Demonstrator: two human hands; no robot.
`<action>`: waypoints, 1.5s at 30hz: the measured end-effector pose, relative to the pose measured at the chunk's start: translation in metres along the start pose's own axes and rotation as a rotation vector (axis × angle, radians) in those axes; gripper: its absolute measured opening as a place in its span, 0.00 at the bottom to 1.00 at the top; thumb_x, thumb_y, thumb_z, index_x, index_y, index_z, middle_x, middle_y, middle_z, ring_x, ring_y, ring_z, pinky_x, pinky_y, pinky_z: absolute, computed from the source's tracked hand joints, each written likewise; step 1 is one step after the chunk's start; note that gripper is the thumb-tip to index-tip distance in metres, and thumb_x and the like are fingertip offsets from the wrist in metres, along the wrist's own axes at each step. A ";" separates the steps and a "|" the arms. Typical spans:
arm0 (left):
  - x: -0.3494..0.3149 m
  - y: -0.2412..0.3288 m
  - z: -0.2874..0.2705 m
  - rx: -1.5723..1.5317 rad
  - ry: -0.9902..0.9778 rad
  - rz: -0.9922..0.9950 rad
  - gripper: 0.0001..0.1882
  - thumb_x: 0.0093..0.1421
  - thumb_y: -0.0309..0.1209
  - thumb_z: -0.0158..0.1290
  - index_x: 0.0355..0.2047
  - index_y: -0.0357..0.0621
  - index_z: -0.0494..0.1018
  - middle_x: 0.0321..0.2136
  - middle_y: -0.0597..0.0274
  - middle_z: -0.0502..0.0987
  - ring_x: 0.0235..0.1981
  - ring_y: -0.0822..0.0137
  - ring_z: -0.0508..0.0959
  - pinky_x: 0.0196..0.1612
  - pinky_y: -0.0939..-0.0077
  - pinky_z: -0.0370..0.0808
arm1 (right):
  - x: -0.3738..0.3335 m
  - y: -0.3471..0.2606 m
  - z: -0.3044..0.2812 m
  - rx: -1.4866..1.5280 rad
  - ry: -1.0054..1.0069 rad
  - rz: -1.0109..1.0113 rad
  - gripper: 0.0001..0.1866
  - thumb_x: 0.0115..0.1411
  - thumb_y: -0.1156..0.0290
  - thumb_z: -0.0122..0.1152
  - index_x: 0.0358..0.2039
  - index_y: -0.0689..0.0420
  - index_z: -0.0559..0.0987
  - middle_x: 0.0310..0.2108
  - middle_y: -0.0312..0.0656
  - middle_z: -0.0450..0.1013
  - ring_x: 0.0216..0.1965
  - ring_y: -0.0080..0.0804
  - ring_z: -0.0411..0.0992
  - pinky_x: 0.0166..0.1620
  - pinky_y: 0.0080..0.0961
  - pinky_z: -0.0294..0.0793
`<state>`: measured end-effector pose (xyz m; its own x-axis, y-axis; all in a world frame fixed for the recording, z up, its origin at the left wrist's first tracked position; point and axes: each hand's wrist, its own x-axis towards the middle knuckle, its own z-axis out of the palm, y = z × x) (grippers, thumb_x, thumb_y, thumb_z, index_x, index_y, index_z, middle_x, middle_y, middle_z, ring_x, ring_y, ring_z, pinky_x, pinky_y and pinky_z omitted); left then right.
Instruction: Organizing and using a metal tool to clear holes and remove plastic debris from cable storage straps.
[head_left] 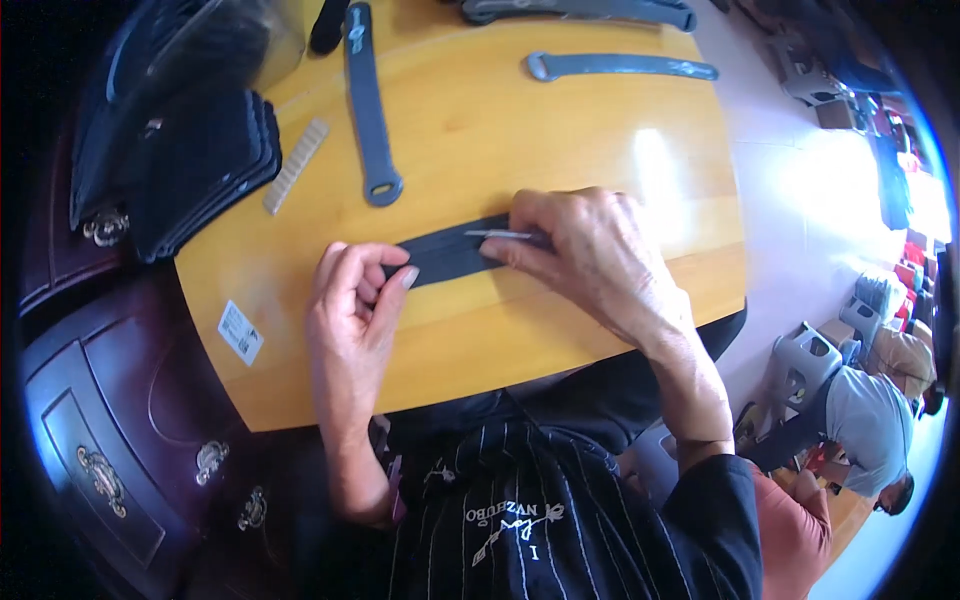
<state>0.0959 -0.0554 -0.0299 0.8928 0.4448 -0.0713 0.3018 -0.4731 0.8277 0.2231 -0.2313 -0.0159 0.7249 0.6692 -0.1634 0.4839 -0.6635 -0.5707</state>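
A flat black fabric strip (445, 255) lies slantwise on the wooden table in front of me. At its left end, my left hand (352, 300) is closed, with thumb and forefinger pinching the strip's edge. My right hand (600, 250) is closed over the other end and grips a thin, silver-tipped tool (500, 235) whose point lies over the strip. Most of that tool is hidden in the fingers, so its exact kind does not show. The strip's right end is also covered by this hand.
Grey straps with looped ends, one upright (370, 120) and one crosswise (630, 66), lie farther back on the table (480, 130). Stacked black fabric pieces (215, 170), a pale ridged strip (297, 165) and a white label (240, 333) are at left. People (865, 420) sit at far right.
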 end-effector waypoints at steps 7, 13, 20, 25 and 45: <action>0.003 0.008 -0.007 0.077 -0.089 -0.061 0.08 0.54 0.18 0.58 0.33 0.37 0.72 0.24 0.66 0.63 0.21 0.75 0.63 0.25 0.80 0.66 | 0.025 0.035 -0.037 0.055 0.339 0.066 0.16 0.58 0.56 0.63 0.34 0.58 0.81 0.28 0.43 0.76 0.26 0.36 0.74 0.32 0.32 0.72; -0.001 0.014 -0.003 0.135 -0.072 -0.019 0.08 0.54 0.18 0.58 0.34 0.38 0.72 0.24 0.65 0.65 0.22 0.74 0.65 0.26 0.79 0.67 | 0.050 0.092 -0.037 -0.302 0.617 -0.013 0.14 0.60 0.60 0.60 0.39 0.57 0.78 0.43 0.38 0.74 0.33 0.34 0.76 0.37 0.30 0.72; -0.008 0.000 -0.003 0.207 0.006 0.164 0.05 0.58 0.20 0.55 0.36 0.37 0.73 0.29 0.57 0.72 0.25 0.63 0.73 0.29 0.71 0.71 | 0.005 0.060 -0.050 0.031 0.417 0.319 0.09 0.56 0.68 0.62 0.37 0.57 0.77 0.24 0.44 0.76 0.28 0.37 0.76 0.35 0.29 0.73; -0.033 0.018 0.009 -0.085 0.034 0.188 0.14 0.52 0.17 0.60 0.40 0.38 0.76 0.33 0.59 0.75 0.27 0.70 0.74 0.29 0.79 0.72 | -0.059 0.023 -0.025 0.184 0.356 0.071 0.09 0.55 0.70 0.64 0.35 0.57 0.76 0.24 0.43 0.76 0.25 0.34 0.76 0.31 0.25 0.73; -0.063 -0.030 -0.027 -0.729 -0.072 -0.296 0.09 0.60 0.19 0.53 0.41 0.30 0.76 0.29 0.58 0.78 0.25 0.70 0.80 0.32 0.79 0.77 | -0.086 0.029 -0.011 0.527 -0.006 0.313 0.10 0.57 0.69 0.64 0.34 0.62 0.80 0.23 0.31 0.73 0.27 0.14 0.66 0.33 0.16 0.67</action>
<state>0.0212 -0.0489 -0.0347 0.8367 0.4118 -0.3611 0.2573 0.2865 0.9229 0.1798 -0.3120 -0.0099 0.7896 0.4723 -0.3917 -0.0606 -0.5752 -0.8158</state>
